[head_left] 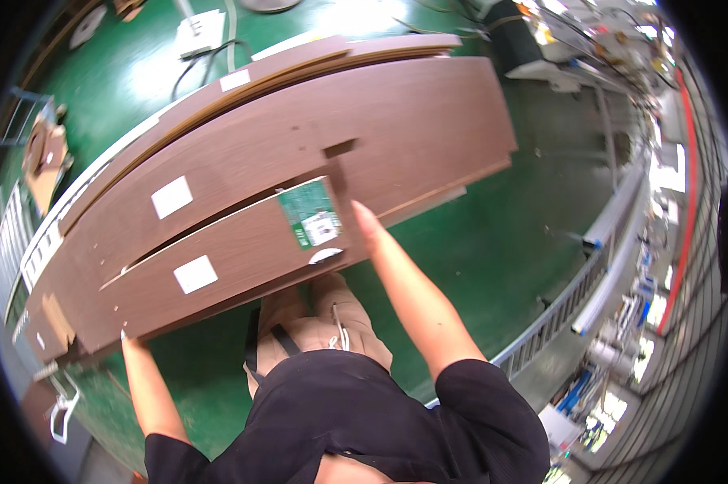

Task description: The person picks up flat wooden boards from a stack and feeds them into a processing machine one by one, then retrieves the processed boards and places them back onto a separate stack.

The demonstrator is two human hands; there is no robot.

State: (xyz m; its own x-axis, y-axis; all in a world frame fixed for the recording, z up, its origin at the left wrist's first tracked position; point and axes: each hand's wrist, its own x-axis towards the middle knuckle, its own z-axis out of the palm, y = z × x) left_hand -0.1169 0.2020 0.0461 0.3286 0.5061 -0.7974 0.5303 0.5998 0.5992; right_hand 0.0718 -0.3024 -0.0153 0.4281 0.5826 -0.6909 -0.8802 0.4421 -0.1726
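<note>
Brown board — hands at opposite ends

Green floor, glossy, light glare near 11 o'clock. White base plate with post at 11, black cable beside it. Round grey disc also at 11, cut off by edge. Dark box at 1. Red stripe around 3. Slotted metal rail near 4. White looped item at 8, kind unclear. Brown cardboard between 9 and 10.
</note>
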